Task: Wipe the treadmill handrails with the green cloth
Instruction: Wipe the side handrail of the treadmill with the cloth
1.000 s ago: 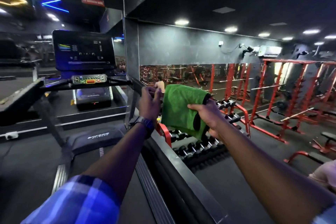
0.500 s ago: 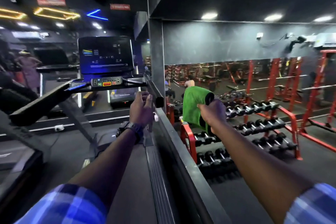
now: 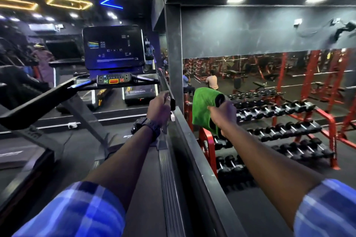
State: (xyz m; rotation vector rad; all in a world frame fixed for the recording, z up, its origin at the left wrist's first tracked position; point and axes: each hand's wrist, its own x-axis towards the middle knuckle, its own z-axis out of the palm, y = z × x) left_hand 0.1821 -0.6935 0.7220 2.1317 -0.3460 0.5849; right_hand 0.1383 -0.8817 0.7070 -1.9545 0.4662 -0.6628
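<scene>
Your left hand point(image 3: 159, 110) was curled around the end of the right handrail point(image 3: 167, 90). Your right hand point(image 3: 223, 114) clenched the green cloth point(image 3: 202, 109), hanging off to the right, apart from the rail. Wiping hadn't begun, I'd judge; next, you needed to bring the cloth onto it.

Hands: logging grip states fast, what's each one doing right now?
Left hand: closed, gripping the end of the handrail.
Right hand: closed, holding the green cloth off to the rail's right.
</scene>
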